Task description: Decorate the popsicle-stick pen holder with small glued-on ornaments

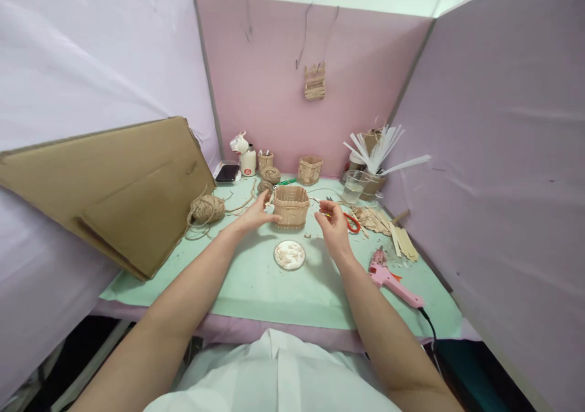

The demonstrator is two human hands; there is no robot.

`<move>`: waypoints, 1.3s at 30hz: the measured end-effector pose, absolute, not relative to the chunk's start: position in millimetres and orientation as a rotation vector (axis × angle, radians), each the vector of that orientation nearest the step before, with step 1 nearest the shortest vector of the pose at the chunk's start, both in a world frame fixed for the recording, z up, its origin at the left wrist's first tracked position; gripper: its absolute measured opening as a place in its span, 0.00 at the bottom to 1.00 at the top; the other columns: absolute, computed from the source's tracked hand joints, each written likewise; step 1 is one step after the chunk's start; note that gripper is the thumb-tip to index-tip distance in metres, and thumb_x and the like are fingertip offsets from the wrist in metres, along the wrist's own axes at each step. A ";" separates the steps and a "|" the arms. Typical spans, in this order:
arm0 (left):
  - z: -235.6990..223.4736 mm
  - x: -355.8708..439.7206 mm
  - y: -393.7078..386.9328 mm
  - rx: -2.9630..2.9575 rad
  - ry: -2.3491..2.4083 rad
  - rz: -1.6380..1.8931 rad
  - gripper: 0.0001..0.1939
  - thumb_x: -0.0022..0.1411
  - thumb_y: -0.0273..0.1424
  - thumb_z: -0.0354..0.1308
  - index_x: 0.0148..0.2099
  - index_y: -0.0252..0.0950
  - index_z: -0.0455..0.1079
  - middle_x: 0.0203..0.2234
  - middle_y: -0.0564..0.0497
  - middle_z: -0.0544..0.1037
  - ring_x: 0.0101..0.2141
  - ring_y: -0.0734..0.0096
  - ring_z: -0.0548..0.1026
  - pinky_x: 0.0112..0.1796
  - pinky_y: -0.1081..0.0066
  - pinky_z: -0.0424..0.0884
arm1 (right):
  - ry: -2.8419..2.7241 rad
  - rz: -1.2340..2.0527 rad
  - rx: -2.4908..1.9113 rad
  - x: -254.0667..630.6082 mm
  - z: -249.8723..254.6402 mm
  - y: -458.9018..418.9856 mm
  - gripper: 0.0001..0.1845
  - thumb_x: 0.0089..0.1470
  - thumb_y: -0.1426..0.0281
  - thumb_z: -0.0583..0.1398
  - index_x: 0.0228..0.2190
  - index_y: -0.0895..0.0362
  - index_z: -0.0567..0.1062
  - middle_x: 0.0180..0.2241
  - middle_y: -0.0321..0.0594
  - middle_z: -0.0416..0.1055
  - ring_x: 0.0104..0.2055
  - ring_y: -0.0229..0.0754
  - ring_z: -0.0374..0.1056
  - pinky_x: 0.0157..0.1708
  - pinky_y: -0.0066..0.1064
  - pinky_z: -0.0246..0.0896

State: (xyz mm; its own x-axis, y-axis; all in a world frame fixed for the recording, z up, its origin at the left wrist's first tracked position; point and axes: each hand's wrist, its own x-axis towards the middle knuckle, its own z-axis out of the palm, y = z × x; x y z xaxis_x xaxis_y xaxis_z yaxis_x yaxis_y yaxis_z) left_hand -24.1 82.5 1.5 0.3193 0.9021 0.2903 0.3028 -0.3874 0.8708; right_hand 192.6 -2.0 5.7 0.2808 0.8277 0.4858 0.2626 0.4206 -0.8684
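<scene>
A small tan basket [291, 209] with a braided rim stands upright in the middle of the table. My left hand [256, 213] grips its left side, with the thumb at the front corner and the fingers behind. To the right of the basket, apart from it, my right hand [334, 224] has its thumb and fingers closed together. A bit of yellow shows at those fingertips, but what they hold is too small to make out. In front of the basket lies a round white dish [289, 255] with pale flakes in it.
A pink glue gun [397, 285] with a black cord lies at right, near red-handled scissors [351, 223] and wood strips [404, 243]. A twine ball [207, 209] and leaning cardboard [137, 202] are at left. A plastic cup [353, 186] stands behind.
</scene>
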 end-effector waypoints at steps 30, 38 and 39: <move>3.6 -8.4 17.6 2.536 0.920 0.708 0.10 0.58 0.29 0.53 0.39 0.36 0.75 0.34 0.48 0.74 0.38 0.66 0.70 0.42 0.67 0.65 | -2.223 0.345 -1.233 195.7 -3.9 -8.5 0.10 0.51 0.78 0.57 0.31 0.54 0.77 0.32 0.39 0.71 0.35 0.40 0.66 0.36 0.31 0.56; -13.9 0.5 18.6 2.691 0.909 0.688 0.09 0.59 0.29 0.55 0.38 0.36 0.76 0.35 0.46 0.69 0.40 0.63 0.64 0.42 0.65 0.63 | -2.235 0.329 -1.237 196.5 -5.9 -8.0 0.10 0.51 0.78 0.57 0.31 0.55 0.77 0.31 0.38 0.71 0.34 0.40 0.65 0.35 0.30 0.56; -14.9 1.2 18.6 2.695 0.934 0.690 0.08 0.59 0.29 0.55 0.38 0.36 0.76 0.35 0.46 0.69 0.40 0.63 0.64 0.42 0.65 0.63 | -2.229 0.331 -1.242 196.3 -5.8 -8.1 0.09 0.51 0.78 0.57 0.31 0.55 0.77 0.31 0.39 0.71 0.34 0.40 0.65 0.35 0.30 0.56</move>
State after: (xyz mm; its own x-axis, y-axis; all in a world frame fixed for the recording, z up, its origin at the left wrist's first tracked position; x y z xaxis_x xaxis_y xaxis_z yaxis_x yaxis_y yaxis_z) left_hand 1.2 18.6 -14.9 0.6903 0.6267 0.3617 0.5302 -0.7782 0.3366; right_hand 196.3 -8.1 -5.8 -0.4133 0.8399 0.3518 0.7013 0.5400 -0.4654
